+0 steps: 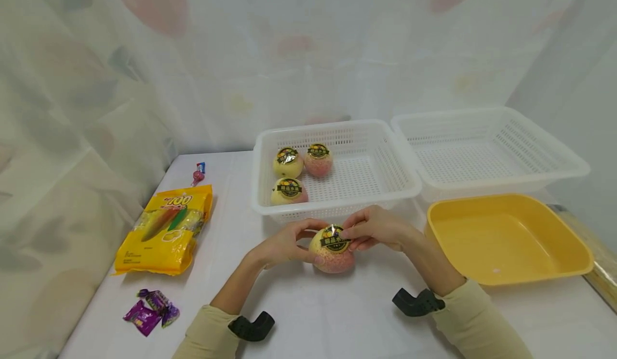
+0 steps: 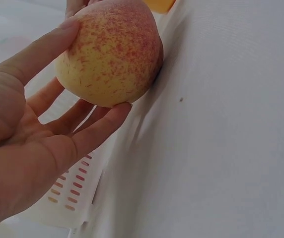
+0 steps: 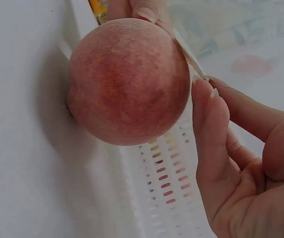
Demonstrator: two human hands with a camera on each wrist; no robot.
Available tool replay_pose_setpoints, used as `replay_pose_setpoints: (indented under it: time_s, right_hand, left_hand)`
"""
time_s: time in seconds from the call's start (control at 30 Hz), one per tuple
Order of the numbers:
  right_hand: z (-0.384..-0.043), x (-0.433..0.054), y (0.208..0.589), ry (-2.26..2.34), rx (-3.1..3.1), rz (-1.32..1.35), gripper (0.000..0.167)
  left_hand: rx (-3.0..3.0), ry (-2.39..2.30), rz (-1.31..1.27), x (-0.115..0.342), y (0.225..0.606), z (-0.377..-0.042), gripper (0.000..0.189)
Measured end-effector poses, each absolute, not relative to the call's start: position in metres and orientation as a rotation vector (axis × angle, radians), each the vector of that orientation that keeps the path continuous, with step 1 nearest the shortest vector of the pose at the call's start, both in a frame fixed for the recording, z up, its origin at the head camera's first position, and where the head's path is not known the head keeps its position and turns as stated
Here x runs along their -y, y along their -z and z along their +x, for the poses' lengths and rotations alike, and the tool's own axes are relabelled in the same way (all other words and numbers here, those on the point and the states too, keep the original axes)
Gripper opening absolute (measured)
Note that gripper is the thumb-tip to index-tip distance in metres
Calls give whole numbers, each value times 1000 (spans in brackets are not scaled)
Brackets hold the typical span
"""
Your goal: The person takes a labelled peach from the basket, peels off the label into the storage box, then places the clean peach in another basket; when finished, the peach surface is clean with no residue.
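Note:
A red-and-yellow peach (image 1: 332,264) sits low over the white table, in front of the left basket. My left hand (image 1: 292,244) grips it from the left; in the left wrist view the thumb lies on one side and fingers on the other. A round black-and-gold sticker (image 1: 335,239) covers the top of the peach. My right hand (image 1: 378,229) pinches the sticker's right edge between thumb and fingertip. Seen from the right wrist, that edge (image 3: 191,58) stands off the peach's skin.
Behind the hands, a white basket (image 1: 337,204) holds several stickered peaches (image 1: 287,163). Another white basket (image 1: 501,182) and a yellow tub (image 1: 511,278) stand to the right. At left lie a yellow candy bag (image 1: 166,230), purple-wrapped candies (image 1: 144,316) and a lollipop (image 1: 198,176).

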State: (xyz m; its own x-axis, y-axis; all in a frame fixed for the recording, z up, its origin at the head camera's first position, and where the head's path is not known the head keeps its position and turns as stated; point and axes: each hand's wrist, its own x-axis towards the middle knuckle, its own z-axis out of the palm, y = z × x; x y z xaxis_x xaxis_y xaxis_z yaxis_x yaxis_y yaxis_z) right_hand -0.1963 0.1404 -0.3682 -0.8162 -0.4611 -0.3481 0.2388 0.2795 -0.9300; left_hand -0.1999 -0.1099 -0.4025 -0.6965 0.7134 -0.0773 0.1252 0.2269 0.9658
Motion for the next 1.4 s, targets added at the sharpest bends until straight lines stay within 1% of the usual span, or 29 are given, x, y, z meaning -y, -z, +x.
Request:
replay_pose_setpoints:
  time_s: [0.37, 0.57, 0.8, 1.07, 1.13, 1.3, 1.4]
  right_hand:
    - [-190, -155, 346, 1645, -1990, -241, 33]
    - [-188, -181, 323, 1700, -2008, -234, 25]
    - [-189, -233, 306, 1748, -2042, -157, 14]
    - [-193, -299, 321, 1650, -2105, 30, 18]
    - [-193, -314, 327, 1587, -2131, 65, 23]
    - [-193, -341, 344, 1472, -2161, 110, 44]
    - [-194, -348, 356, 1473, -2129, 139, 40]
  left_hand:
    - [-2053, -1452, 773, 111, 403, -200, 64]
    - [-2040, -1464, 780, 112, 402, -200, 64]
    - [-2028, -1475, 770, 112, 401, -200, 65]
    - [-2018, -1488, 736, 110, 402, -199, 64]
    - [-2014, -1489, 736, 109, 402, -199, 64]
    - [-2014, -1485, 732, 109, 402, -199, 65]
    - [-2011, -1488, 724, 111, 401, -198, 65]
